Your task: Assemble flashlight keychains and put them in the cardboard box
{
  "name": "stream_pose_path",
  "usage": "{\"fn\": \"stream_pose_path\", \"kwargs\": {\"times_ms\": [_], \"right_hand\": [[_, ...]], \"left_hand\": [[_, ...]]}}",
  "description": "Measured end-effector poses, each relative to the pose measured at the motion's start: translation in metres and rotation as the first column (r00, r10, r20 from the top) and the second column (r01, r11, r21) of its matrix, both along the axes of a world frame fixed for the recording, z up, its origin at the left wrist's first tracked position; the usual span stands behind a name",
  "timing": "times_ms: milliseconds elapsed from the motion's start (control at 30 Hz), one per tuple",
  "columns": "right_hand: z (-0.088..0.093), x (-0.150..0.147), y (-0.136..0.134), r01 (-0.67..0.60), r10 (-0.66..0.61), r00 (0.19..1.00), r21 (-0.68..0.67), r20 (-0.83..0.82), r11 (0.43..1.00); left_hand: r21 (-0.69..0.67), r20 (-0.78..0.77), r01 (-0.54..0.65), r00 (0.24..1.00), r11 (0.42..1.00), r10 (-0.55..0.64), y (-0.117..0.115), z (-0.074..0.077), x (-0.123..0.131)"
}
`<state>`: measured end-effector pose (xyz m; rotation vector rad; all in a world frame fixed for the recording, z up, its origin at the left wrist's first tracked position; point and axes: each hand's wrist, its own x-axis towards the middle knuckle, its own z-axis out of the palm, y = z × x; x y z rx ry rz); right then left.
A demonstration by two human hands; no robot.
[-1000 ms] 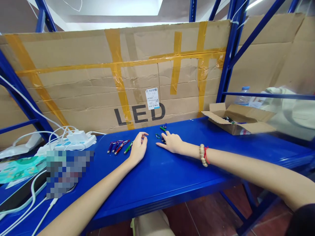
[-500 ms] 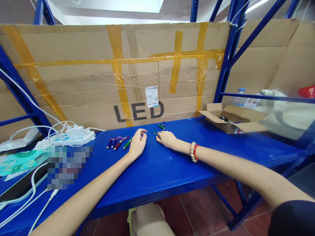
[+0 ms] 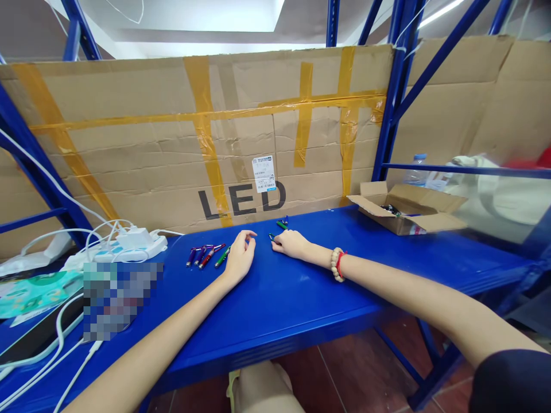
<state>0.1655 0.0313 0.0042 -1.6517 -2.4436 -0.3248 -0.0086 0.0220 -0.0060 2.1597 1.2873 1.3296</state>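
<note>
My left hand rests on its side on the blue table. Its fingers are loosely curled, with nothing visible in them. Partly behind it lies a small green metallic tube, like a keychain flashlight. A red one and purple ones lie to its left in a row. My right hand, palm down, pinches a small dark green clip; whatever else is under the fingers is hidden. Just beyond that hand lie another green tube and a small blue piece.
An open cardboard box with small dark items stands at the right. On the left are a white power strip with cables, a turquoise packet and a dark phone-like slab. A large cardboard sheet closes the back.
The camera view has tilted and shifted slightly. Both hands stay in nearly the same place, and the small tubes on the table have not moved.
</note>
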Motion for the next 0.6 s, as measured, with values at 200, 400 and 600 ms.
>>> {"fn": "stream_pose_path", "kwargs": {"times_ms": [200,400,600], "right_hand": [[0.007,0.004,-0.001,-0.020,0.017,0.997,-0.034,-0.077,0.999],[0.032,0.060,0.021,0.131,-0.126,0.958,0.004,-0.258,0.991],[0.074,0.164,0.025,0.511,-0.467,0.771,-0.018,-0.433,0.859]], "left_hand": [[-0.015,-0.008,0.002,1.000,1.000,-0.002,-0.001,0.001,0.000],[-0.040,-0.024,0.038,0.999,0.998,-0.039,-0.004,0.002,0.001],[-0.061,-0.049,0.051,0.997,0.997,-0.054,-0.003,0.001,0.001]]}}
